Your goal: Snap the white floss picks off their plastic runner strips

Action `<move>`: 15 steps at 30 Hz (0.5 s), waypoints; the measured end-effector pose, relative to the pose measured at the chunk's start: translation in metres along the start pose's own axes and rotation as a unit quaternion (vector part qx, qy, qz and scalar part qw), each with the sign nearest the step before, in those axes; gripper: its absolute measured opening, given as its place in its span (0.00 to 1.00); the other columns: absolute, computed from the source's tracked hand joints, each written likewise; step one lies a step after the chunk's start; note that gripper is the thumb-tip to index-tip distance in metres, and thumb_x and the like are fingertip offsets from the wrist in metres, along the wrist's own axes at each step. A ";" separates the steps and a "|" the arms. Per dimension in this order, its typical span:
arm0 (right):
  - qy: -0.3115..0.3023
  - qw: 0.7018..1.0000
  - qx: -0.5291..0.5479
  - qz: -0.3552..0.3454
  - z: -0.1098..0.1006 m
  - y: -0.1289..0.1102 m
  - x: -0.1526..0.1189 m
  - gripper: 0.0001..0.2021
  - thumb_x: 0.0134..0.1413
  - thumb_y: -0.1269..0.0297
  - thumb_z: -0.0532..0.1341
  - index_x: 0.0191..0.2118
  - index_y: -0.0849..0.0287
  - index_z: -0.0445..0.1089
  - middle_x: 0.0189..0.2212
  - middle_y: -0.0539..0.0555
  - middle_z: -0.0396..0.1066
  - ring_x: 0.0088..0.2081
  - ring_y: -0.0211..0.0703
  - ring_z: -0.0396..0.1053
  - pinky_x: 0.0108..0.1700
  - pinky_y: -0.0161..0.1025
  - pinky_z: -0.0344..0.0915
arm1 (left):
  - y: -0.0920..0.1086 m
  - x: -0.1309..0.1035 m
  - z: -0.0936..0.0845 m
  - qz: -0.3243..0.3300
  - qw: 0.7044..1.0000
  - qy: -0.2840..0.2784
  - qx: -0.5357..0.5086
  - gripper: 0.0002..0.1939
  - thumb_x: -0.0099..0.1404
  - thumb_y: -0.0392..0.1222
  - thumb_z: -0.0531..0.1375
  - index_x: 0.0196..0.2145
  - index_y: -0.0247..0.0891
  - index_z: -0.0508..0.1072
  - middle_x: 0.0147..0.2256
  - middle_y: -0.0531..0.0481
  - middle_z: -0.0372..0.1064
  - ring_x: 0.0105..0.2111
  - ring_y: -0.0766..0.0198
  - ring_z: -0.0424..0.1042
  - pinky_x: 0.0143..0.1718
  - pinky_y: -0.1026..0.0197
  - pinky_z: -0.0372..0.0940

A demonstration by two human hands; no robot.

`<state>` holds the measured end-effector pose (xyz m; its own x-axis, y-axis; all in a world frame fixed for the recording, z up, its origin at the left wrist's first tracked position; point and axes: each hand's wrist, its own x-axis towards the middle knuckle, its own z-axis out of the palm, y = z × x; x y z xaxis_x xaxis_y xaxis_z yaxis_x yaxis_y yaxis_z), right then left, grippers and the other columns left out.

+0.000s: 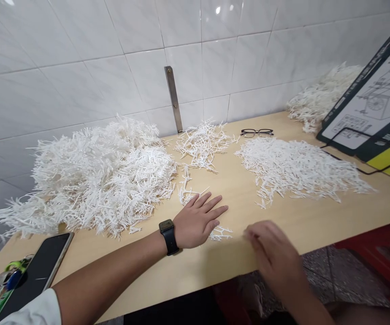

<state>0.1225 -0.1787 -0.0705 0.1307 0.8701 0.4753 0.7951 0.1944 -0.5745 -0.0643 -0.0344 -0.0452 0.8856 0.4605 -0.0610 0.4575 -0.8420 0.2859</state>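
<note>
My left hand [197,222], with a black watch [169,234] on its wrist, lies flat on the table with its fingers spread. A small white branched piece [220,233], plastic-looking, shows beside and partly under its thumb. Just beyond its fingertips lie a few more white branched strands [185,193]. To the right, near the table's front edge, my right hand [276,255] is blurred by motion. Its fingers are curled together, and whatever they may hold is hidden.
A big heap of white branched pieces [103,176] covers the left. Smaller piles sit at the back middle [203,142] and right [299,167]. Glasses [257,132] lie by the wall. A phone [42,266] and keys [2,280] are front left. A printed box [374,104] leans at right.
</note>
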 end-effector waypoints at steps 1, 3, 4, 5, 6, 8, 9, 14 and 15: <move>0.035 0.998 -0.045 0.024 -0.003 0.012 0.007 0.06 0.63 0.69 0.54 0.39 0.56 0.68 0.35 0.55 0.69 0.39 0.47 0.68 0.44 0.44 0.63 | 0.000 0.000 0.000 0.001 1.000 0.001 0.001 0.25 0.74 0.51 0.40 0.66 0.53 0.54 0.69 0.56 0.43 0.69 0.50 0.40 0.67 0.40 0.40; 0.077 0.992 -0.089 0.042 -0.007 0.027 0.018 0.09 0.64 0.67 0.53 0.44 0.57 0.70 0.40 0.58 0.71 0.42 0.50 0.68 0.46 0.47 0.64 | -0.001 -0.001 0.001 0.004 1.000 0.010 0.002 0.25 0.74 0.52 0.40 0.66 0.54 0.53 0.69 0.56 0.43 0.69 0.50 0.40 0.67 0.39 0.40; 0.091 0.990 -0.096 0.046 -0.008 0.029 0.022 0.10 0.64 0.67 0.53 0.45 0.57 0.70 0.41 0.58 0.71 0.43 0.50 0.69 0.47 0.48 0.64 | -0.001 -0.001 0.002 0.006 1.000 0.015 0.001 0.25 0.74 0.52 0.40 0.66 0.54 0.53 0.69 0.56 0.43 0.69 0.50 0.40 0.67 0.39 0.40; 0.089 0.991 -0.089 0.043 -0.007 0.026 0.024 0.10 0.64 0.66 0.53 0.46 0.58 0.70 0.41 0.59 0.71 0.43 0.50 0.69 0.47 0.48 0.64 | -0.002 -0.001 0.002 0.009 1.000 0.018 -0.001 0.25 0.74 0.52 0.40 0.66 0.54 0.54 0.69 0.56 0.43 0.69 0.51 0.40 0.67 0.39 0.41; 0.072 0.994 -0.073 0.038 -0.005 0.020 0.024 0.10 0.64 0.65 0.54 0.45 0.57 0.70 0.41 0.59 0.71 0.43 0.50 0.69 0.47 0.47 0.65 | -0.002 -0.001 0.003 0.011 1.000 0.020 -0.002 0.25 0.74 0.52 0.40 0.66 0.54 0.54 0.68 0.56 0.44 0.69 0.51 0.41 0.67 0.40 0.41; -0.003 1.000 -0.026 0.016 0.002 0.001 0.021 0.08 0.64 0.63 0.55 0.42 0.56 0.70 0.38 0.57 0.71 0.40 0.48 0.69 0.43 0.44 0.66 | -0.002 -0.001 0.002 0.011 1.000 0.017 -0.001 0.25 0.74 0.52 0.40 0.66 0.53 0.55 0.68 0.55 0.44 0.69 0.51 0.41 0.67 0.40 0.41; -0.048 0.999 -0.006 0.003 0.007 -0.010 0.018 0.07 0.64 0.62 0.56 0.41 0.55 0.70 0.37 0.56 0.71 0.39 0.47 0.69 0.41 0.43 0.66 | -0.002 -0.001 0.002 0.009 1.000 0.016 0.001 0.25 0.74 0.52 0.40 0.66 0.53 0.55 0.68 0.55 0.44 0.69 0.51 0.41 0.67 0.40 0.41; -0.120 0.992 -0.025 -0.041 0.029 -0.037 0.011 0.06 0.65 0.67 0.54 0.40 0.56 0.69 0.34 0.54 0.69 0.36 0.45 0.66 0.38 0.42 0.60 | 0.000 -0.001 0.000 0.002 1.000 0.009 0.006 0.25 0.74 0.51 0.40 0.66 0.53 0.54 0.69 0.56 0.42 0.69 0.50 0.40 0.67 0.40 0.40; -0.118 0.992 -0.031 -0.044 0.031 -0.037 0.012 0.07 0.65 0.68 0.53 0.37 0.57 0.68 0.33 0.53 0.68 0.35 0.44 0.65 0.37 0.42 0.59 | 0.001 -0.001 -0.001 0.002 1.000 0.007 0.004 0.25 0.74 0.51 0.40 0.66 0.53 0.54 0.69 0.56 0.42 0.69 0.50 0.40 0.67 0.40 0.40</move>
<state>0.0760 -0.1619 -0.0641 -0.0772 0.9340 0.3488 0.8332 0.2526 -0.4920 -0.0647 -0.0350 -0.0444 0.8863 0.4607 -0.0471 0.4546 -0.8463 0.2778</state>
